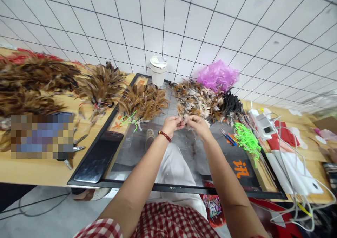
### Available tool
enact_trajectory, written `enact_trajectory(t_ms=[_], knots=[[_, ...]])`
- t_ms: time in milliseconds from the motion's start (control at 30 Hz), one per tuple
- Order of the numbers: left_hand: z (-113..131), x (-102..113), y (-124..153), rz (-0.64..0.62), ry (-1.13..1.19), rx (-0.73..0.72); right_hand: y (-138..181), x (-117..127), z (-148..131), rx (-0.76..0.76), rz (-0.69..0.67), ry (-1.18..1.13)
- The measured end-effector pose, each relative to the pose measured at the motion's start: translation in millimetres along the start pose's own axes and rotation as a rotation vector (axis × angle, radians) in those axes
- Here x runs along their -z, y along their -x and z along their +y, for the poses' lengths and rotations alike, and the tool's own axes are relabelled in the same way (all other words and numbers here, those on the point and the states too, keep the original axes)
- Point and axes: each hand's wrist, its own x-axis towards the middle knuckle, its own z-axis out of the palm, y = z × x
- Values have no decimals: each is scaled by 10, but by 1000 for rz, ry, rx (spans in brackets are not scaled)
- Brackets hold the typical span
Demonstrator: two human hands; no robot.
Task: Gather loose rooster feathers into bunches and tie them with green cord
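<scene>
left hand (171, 125) and right hand (199, 122) each had a pinched grip on a small tuft of mottled brown feathers (184, 119), just near of the mottled feather pile (196, 98), above the dark glass tabletop (158, 160); a slack pinch might scatter them.

The wall (237, 20) is white tile crossed by a grid of dark grout lines. The tabletop (39, 171) is pale yellow wood, and the panel (131, 160) on it is dark grey glass in a black frame, with an orange character (240, 168). The feather bunches (143, 102) are tan and rust brown; the speckled feathers (195, 99) mix brown, white and grey, beside black feathers (231, 106). The bag (218, 75) is pink-purple, the cup (158, 70) white, the cords (246, 139) neon green, the phone (98, 157) glossy black. The bracelet (164, 136) is dark red beads; the shirt (171, 220) is red-and-white check
</scene>
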Motion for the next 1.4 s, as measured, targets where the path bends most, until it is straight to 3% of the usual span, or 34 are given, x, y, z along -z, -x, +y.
enact_trajectory(t_ms=[67,167,333,567,667,833,1033,1400], knots=[[16,6,15,-23,11,28,-65,-44,56,-29,74,-324],[31,25,17,-36,38,53,-96,-158,135,-36,159,-493],[18,52,-10,-39,40,58,-75,-259,238,15,250,-431],[-20,62,-28,-101,-39,-23,-85,-189,356,168,277,-198],[-20,64,-25,-123,-68,-17,-72,-135,346,148,214,-284],[12,86,-5,-250,-94,137,-7,-45,304,3,-80,-514],[9,94,1,-355,-151,276,37,54,329,-116,-243,-620],[-20,58,55,-413,-191,158,-8,2,276,-190,27,-689]])
